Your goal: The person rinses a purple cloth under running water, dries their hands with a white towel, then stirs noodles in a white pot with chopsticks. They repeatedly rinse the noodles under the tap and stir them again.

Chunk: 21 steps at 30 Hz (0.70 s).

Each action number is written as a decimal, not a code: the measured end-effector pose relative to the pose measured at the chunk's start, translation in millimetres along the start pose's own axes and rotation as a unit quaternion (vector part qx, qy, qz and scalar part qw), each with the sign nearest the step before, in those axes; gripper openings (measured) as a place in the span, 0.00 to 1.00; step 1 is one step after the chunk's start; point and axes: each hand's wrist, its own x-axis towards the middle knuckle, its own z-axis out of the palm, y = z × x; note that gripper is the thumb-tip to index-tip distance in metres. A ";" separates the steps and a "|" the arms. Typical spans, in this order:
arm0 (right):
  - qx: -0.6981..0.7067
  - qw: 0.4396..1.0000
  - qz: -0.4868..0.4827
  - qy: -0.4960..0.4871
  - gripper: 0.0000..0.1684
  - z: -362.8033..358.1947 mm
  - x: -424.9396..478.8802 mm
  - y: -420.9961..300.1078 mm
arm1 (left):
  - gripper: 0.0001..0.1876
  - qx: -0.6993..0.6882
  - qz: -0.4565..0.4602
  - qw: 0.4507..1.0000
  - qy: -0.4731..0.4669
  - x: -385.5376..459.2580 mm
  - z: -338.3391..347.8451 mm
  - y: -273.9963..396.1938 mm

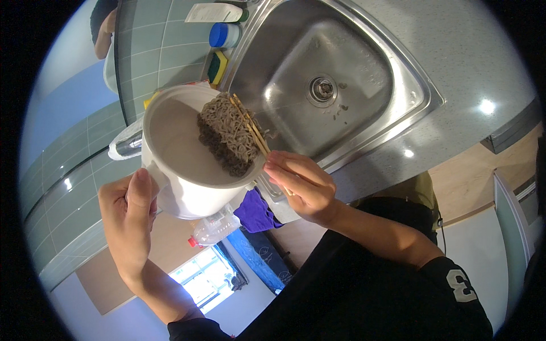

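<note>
My left hand (132,213) grips the handle of a deep white pot (192,198) at the left, thumb on top. The pot is tilted, its mouth facing the sink. Inside, a clump of greyish-brown noodles (230,130) rests against the wall nearest the sink, with a darker mass (226,153) along its lower side. My right hand (305,183) holds a pair of wooden chopsticks (251,128), which lie across the noodles at the pot's rim. A few strands stick out past the rim towards the sink.
The stainless steel sink (290,68) has bits of food around its drain (322,90). A sponge (218,67), a blue-lidded jar (225,35) and a white tube (215,13) stand by the tiled wall. A purple cloth (257,212) and a clear plastic bottle (216,228) are beyond the pot.
</note>
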 end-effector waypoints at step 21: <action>0.020 1.000 0.015 0.018 0.17 -1.0 5.1 -0.3 | 0.33 -0.009 -0.014 1.000 -0.015 9.9 -3.8 -3.8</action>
